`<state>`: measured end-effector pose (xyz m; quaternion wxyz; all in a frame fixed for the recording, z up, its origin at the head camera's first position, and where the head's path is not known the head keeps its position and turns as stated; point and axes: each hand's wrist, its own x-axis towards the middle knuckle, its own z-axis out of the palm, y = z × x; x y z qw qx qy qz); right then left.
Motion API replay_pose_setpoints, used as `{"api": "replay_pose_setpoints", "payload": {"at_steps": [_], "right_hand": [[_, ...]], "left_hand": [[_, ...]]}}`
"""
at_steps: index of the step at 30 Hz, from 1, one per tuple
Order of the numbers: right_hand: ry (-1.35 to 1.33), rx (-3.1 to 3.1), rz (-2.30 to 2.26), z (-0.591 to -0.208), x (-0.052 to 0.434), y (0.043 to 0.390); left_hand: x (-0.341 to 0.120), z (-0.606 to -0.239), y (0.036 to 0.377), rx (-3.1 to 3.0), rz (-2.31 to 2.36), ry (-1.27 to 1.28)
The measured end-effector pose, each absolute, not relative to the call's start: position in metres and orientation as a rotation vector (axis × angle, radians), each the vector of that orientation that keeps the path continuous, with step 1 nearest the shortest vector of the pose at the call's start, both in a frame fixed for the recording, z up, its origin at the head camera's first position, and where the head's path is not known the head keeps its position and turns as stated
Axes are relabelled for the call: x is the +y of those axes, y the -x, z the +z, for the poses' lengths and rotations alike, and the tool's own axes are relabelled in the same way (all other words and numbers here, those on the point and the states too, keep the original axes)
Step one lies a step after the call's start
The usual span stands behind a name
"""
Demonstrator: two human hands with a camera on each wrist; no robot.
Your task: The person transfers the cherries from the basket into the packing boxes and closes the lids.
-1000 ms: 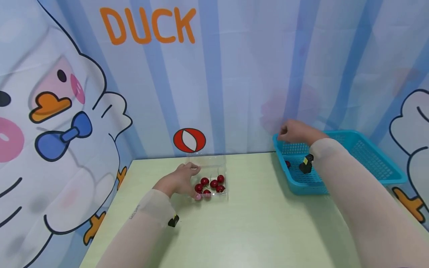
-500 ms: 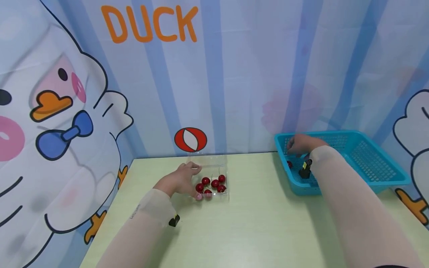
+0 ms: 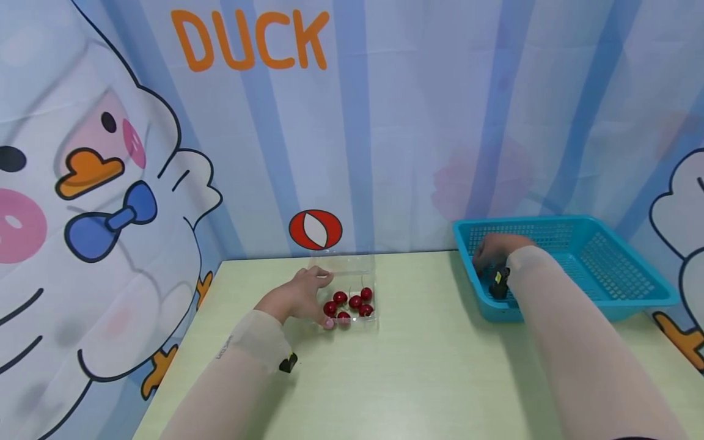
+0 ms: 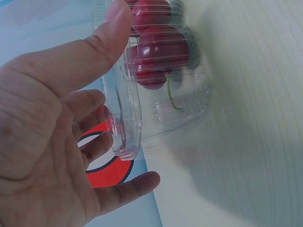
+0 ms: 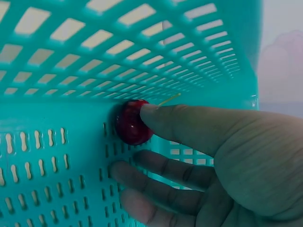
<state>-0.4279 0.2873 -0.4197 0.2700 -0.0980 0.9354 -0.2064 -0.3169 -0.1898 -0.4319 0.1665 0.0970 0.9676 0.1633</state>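
Lowering into the blue basket (image 3: 605,269), your right hand (image 3: 492,250) has come down from above its rim and now rests loosely open, thumb touching a cherry (image 5: 131,124) on the basket floor, while your left hand (image 3: 299,293) grips the clear box (image 3: 352,293) of cherries.

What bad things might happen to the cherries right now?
1. The right hand has its thumb on a cherry low in the blue basket; pressing hard might bruise it, or it may roll off along the floor.
2. The left hand holds the clear box only by its edge, thumb on the rim. A tug could tip the light box and spill the red cherries onto the table.
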Motion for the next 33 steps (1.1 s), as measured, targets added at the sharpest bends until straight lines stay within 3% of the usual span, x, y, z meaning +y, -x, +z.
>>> {"api": "replay_pose_setpoints", "payload": {"at_steps": [12, 22, 33], "right_hand": [[0.308, 2.535, -0.544, -0.418, 0.286, 0.434], [0.290, 2.680, -0.661, -0.381, 0.287, 0.430], [0.359, 2.972, -0.752, -0.341, 0.221, 0.407]], "left_hand": [[-0.189, -0.432, 0.318, 2.763, 0.457, -0.286], [-0.192, -0.436, 0.319, 2.764, 0.455, -0.281], [-0.190, -0.435, 0.320, 2.758, 0.462, -0.302]]}}
